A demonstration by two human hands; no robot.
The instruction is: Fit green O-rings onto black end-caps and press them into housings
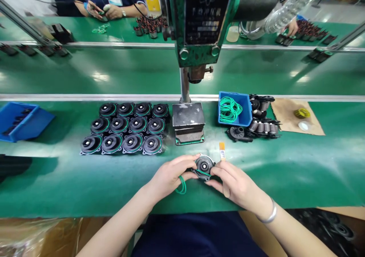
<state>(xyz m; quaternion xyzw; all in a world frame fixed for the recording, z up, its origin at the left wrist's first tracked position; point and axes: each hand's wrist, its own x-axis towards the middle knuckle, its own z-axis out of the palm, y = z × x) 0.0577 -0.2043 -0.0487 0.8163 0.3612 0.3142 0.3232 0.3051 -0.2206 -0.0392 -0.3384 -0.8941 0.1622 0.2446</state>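
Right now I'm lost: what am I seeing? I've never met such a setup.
This single picture comes from a camera on the person's head. No robot here: the left hand and right hand share a grip on a round black part with a thin green strand across it. Thin green loops hang from the left hand. On the shiny green tabletop sit rows of similar black parts and a blue plastic bin holding green rings. A green-and-black metal machine stands beyond.
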